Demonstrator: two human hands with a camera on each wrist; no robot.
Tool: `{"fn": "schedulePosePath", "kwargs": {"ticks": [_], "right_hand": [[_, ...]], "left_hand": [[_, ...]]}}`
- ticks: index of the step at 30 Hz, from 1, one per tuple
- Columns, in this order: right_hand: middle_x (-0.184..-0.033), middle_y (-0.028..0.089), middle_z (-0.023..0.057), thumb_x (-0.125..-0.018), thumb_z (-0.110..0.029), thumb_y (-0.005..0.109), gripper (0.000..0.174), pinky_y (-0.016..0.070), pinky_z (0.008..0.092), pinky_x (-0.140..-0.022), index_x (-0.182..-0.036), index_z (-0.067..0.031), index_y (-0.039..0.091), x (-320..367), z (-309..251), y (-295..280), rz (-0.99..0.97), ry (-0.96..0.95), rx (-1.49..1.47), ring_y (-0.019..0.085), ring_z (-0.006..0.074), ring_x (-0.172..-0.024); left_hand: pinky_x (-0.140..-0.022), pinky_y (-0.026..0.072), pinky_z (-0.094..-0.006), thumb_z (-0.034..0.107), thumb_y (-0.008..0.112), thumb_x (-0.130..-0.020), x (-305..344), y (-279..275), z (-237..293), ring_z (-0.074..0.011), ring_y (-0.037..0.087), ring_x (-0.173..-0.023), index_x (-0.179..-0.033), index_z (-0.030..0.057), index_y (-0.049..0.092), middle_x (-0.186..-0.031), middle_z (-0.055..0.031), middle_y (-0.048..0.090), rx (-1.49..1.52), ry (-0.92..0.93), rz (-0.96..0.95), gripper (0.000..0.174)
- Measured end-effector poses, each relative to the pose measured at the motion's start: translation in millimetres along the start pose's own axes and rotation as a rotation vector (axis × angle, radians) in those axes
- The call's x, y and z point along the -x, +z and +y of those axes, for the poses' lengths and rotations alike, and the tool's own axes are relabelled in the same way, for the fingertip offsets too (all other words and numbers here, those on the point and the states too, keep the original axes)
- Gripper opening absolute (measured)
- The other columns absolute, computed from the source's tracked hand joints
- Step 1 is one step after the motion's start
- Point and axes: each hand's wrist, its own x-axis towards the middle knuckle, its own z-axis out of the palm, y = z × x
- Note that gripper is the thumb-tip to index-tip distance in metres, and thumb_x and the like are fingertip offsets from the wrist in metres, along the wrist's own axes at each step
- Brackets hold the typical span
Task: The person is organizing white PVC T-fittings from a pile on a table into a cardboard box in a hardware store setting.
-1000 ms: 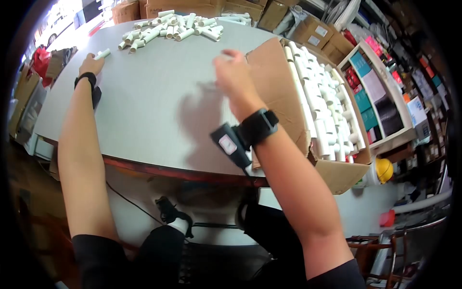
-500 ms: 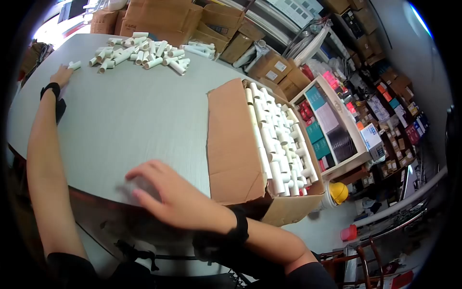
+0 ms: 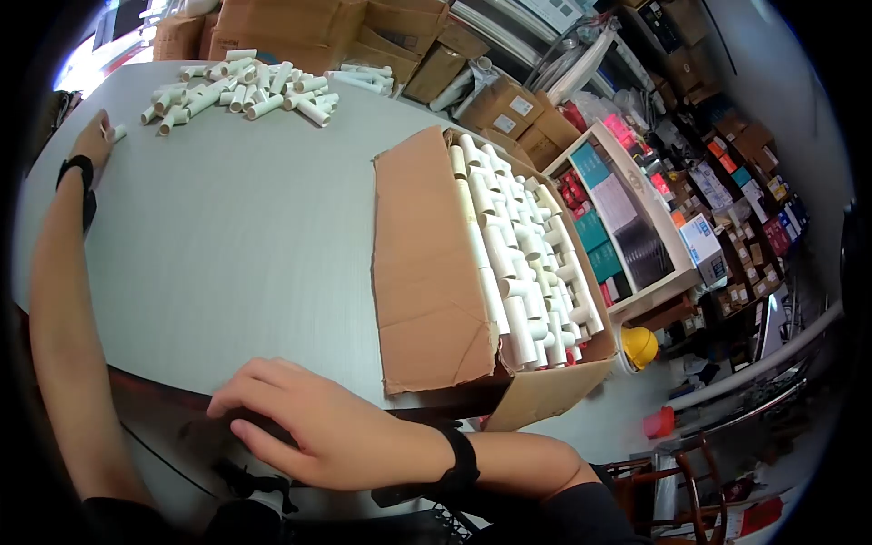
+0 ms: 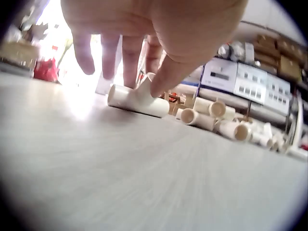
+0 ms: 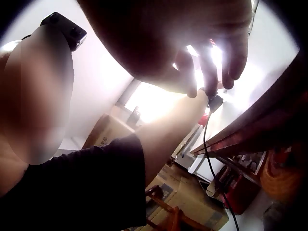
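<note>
At the table's far left, my left hand (image 3: 89, 143) reaches out to a white T-shaped pipe fitting (image 4: 137, 100) that lies on the tabletop. Seen from the left wrist, the thumb and forefinger pinch the fitting's side branch, while the other fingers hang straight beyond it. More white fittings (image 4: 207, 118) lie close to its right. My right hand (image 3: 309, 418) hovers by the table's front edge, fingers loosely bent and holding nothing. In the right wrist view its fingers dangle with nothing between them.
A loose heap of white pipe fittings (image 3: 245, 95) sits at the back of the grey table (image 3: 236, 227). On the right stands an open cardboard box (image 3: 427, 272) packed with white tees (image 3: 509, 245), its flap over the table. Shelves and cartons (image 3: 504, 104) lie beyond.
My right hand has come from beside the box flap down and left to the table's front edge. The left hand stays at the fitting on the far left; the head view has turned right.
</note>
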Motion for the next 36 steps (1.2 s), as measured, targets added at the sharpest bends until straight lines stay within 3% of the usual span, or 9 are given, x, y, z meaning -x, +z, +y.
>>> {"fn": "schedulePosePath", "kwargs": {"ticks": [6, 12, 18, 20, 24, 26, 28, 33, 36], "right_hand": [[-0.094, 0.052, 0.0145, -0.088, -0.009, 0.049, 0.013, 0.0424, 0.0376, -0.079, -0.099, -0.0023, 0.053, 8.0, -17.9, 3.5, 0.029, -0.094, -0.012, 0.051, 0.0313, -0.089], [-0.093, 0.055, 0.0114, -0.090, -0.013, 0.049, 0.014, 0.0437, 0.0363, -0.078, -0.099, -0.0038, 0.053, 17.4, -56.4, 2.6, -0.107, -0.161, -0.036, 0.053, 0.0290, -0.088], [-0.089, 0.060, 0.0129, -0.088, -0.015, 0.049, 0.017, 0.0457, 0.0387, -0.076, -0.096, -0.0036, 0.058, 20.3, -97.7, 7.0, -0.121, -0.351, -0.058, 0.058, 0.0302, -0.086], [-0.086, 0.062, 0.0133, -0.088, -0.018, 0.050, 0.018, 0.0460, 0.0395, -0.075, -0.095, -0.0047, 0.059, 13.0, -101.9, 12.3, -0.112, -0.406, -0.032, 0.059, 0.0311, -0.083], [-0.088, 0.065, 0.0142, -0.085, -0.022, 0.051, 0.020, 0.0467, 0.0421, -0.075, -0.097, -0.0085, 0.061, 6.6, -126.8, -19.6, 0.022, -0.334, 0.290, 0.061, 0.0338, -0.084], [-0.088, 0.065, 0.0153, -0.083, -0.020, 0.051, 0.021, 0.0476, 0.0427, -0.075, -0.097, -0.0091, 0.063, -5.6, -118.1, -35.6, 0.207, -0.288, 0.494, 0.062, 0.0343, -0.085], [-0.086, 0.066, 0.0155, -0.081, -0.018, 0.050, 0.024, 0.0481, 0.0423, -0.076, -0.098, -0.0081, 0.064, -0.3, -120.0, -63.7, 0.242, -0.208, 0.557, 0.062, 0.0343, -0.086], [-0.083, 0.066, 0.0148, -0.079, -0.019, 0.053, 0.031, 0.0482, 0.0408, -0.077, -0.105, -0.0053, 0.063, 4.8, -49.3, -94.8, 0.608, -0.179, 0.318, 0.063, 0.0316, -0.084], [-0.084, 0.066, 0.0150, -0.078, -0.018, 0.056, 0.038, 0.0486, 0.0393, -0.077, -0.114, -0.0069, 0.059, 43.7, -57.4, -98.1, 0.602, -0.153, 0.228, 0.064, 0.0299, -0.081]], "left_hand": [[-0.075, 0.0434, -0.0478, 0.007, 0.061, -0.076, 27.7, 0.3, 25.0, -0.0354, 0.054, -0.095, -0.086, 0.0073, 0.046, -0.097, -0.0142, 0.054, -0.344, 0.089, 0.025, 0.017], [-0.095, 0.0434, -0.0438, 0.005, 0.056, -0.074, 82.0, -26.7, 61.9, -0.0378, 0.050, -0.109, -0.113, 0.0064, 0.054, -0.114, -0.0173, 0.051, -0.423, 0.028, -0.054, 0.038], [-0.093, 0.0436, -0.0445, 0.023, 0.067, -0.068, 131.7, -62.9, 70.9, -0.0361, 0.052, -0.110, -0.115, 0.0010, 0.048, -0.111, -0.0183, 0.057, -0.498, 0.007, -0.190, 0.055], [-0.086, 0.0461, -0.0444, 0.028, 0.069, -0.067, 118.6, -64.1, 40.1, -0.0354, 0.058, -0.098, -0.109, -0.0014, 0.047, -0.107, -0.0257, 0.057, -0.266, 0.221, -0.230, 0.055], [-0.063, 0.0487, -0.0330, 0.022, 0.065, -0.072, 167.6, -114.0, 91.7, -0.0230, 0.061, -0.070, -0.111, -0.0024, 0.042, -0.079, -0.0162, 0.063, 0.360, 0.276, -0.291, 0.051], [-0.059, 0.0470, -0.0291, 0.021, 0.061, -0.075, 204.9, -141.0, 135.7, -0.0163, 0.061, -0.069, -0.118, -0.0002, 0.040, -0.078, -0.0105, 0.064, 0.468, 0.337, -0.313, 0.053], [-0.058, 0.0466, -0.0281, 0.020, 0.057, -0.078, 251.6, -166.2, 201.7, -0.0147, 0.061, -0.071, -0.124, 0.0043, 0.039, -0.078, -0.0067, 0.064, 0.579, 0.149, -0.316, 0.052], [-0.061, 0.0499, -0.0293, 0.016, 0.050, -0.083, 307.3, -173.4, 282.9, -0.0175, 0.062, -0.071, -0.125, 0.0110, 0.044, -0.091, -0.0062, 0.058, 0.937, 0.135, -0.447, 0.043], [-0.061, 0.0533, -0.0330, 0.017, 0.048, -0.085, 331.6, -170.7, 314.0, -0.0185, 0.062, -0.070, -0.124, 0.0113, 0.045, -0.090, -0.0053, 0.056, 1.035, 0.154, -0.488, 0.040]]}}
